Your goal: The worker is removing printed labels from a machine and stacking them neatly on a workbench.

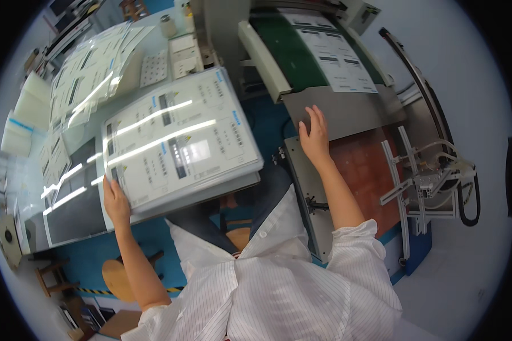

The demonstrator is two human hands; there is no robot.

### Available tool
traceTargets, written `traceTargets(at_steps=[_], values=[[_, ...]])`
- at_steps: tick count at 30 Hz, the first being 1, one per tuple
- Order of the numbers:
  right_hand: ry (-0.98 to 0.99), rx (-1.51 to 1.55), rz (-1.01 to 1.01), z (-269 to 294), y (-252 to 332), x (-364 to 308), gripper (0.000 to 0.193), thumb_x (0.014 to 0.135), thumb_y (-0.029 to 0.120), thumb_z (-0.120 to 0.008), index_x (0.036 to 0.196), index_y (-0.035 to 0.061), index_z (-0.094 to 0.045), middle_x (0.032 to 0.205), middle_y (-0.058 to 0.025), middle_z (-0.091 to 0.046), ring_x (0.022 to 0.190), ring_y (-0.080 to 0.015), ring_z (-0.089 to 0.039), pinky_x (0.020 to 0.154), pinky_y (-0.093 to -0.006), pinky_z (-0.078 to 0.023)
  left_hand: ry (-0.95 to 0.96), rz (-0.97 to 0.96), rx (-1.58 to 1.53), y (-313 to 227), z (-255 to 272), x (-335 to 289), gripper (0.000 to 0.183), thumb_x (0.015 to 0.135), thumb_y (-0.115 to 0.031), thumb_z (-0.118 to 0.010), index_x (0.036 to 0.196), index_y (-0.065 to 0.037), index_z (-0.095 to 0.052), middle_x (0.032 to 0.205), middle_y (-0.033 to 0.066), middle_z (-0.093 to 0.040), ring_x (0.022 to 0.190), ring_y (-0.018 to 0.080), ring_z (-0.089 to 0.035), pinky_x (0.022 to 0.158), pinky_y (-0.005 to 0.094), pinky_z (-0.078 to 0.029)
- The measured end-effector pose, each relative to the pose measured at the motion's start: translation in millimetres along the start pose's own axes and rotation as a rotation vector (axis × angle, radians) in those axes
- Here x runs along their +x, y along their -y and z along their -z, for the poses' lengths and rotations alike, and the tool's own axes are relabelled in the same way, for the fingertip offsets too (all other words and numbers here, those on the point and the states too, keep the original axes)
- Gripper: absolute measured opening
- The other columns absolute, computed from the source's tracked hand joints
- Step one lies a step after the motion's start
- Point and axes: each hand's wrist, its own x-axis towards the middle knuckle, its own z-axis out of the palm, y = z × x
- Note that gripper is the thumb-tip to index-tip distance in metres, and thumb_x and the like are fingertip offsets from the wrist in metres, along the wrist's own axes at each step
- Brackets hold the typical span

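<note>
A thick stack of clear-glossed printed sheets lies at the right end of the worktable, with strip-light reflections across its top. My left hand is at the stack's near left corner, its thumb over the top and its fingers along the side edge. My right hand holds nothing; its fingers stretch forward and stand apart over the bare metal plate of the machine. Beyond that plate, a printed sheet lies flat on the green conveyor belt.
More loose printed sheets are heaped at the table's far left, near white rolls. A reddish machine bed lies right of my forearm, beside a metal frame with tubes. Wooden stools stand under the table.
</note>
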Motion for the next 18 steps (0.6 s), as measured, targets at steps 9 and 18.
traceTargets(at_steps=[9, 18], values=[[0.025, -0.502, -0.4, 13, -103, 44, 0.067, 0.096, 0.043, -0.05, 0.145, 0.0013, -0.032, 0.152, -0.0214, -0.03, 0.144, -0.0358, -0.022, 0.115, -0.053, -0.017, -0.037, -0.006, 0.119, 9, -1, 0, 0.045, 0.101, -0.029, -0.041, 0.134, 0.001, -0.049, 0.121, 0.024, -0.061, 0.111, 0.0373, -0.059, 0.093, 0.038, -0.044], [0.009, -0.546, -0.315, -2, -115, 117, 0.059, 0.088, 0.04, -0.063, 0.129, -0.0008, -0.052, 0.139, -0.0185, -0.047, 0.134, -0.0344, -0.038, 0.112, -0.0518, -0.026, -0.101, 0.01, 0.167, -6, -3, -2, 0.041, 0.1, -0.028, -0.044, 0.128, 0.001, -0.053, 0.11, 0.0239, -0.065, 0.1, 0.0381, -0.063, 0.085, 0.0394, -0.047]])
